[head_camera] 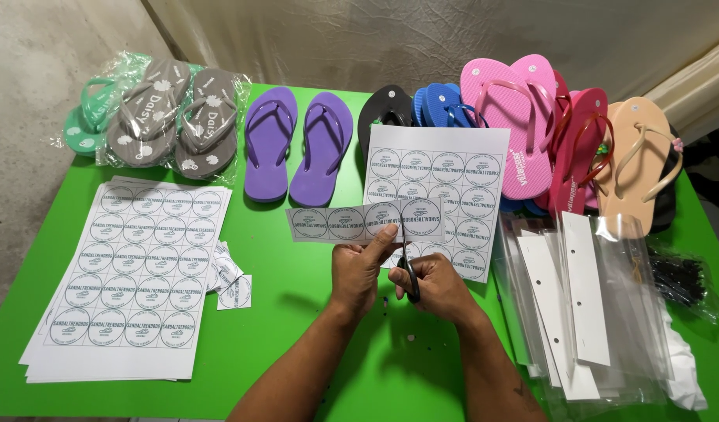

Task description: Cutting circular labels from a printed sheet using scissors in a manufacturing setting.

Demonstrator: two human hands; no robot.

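Crosswise: label strip (365, 220), scissors (407, 270) upright.

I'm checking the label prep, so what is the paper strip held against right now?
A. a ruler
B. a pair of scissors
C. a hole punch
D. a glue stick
B: the left hand pinches the strip of round labels while the right hand works scissors through it.
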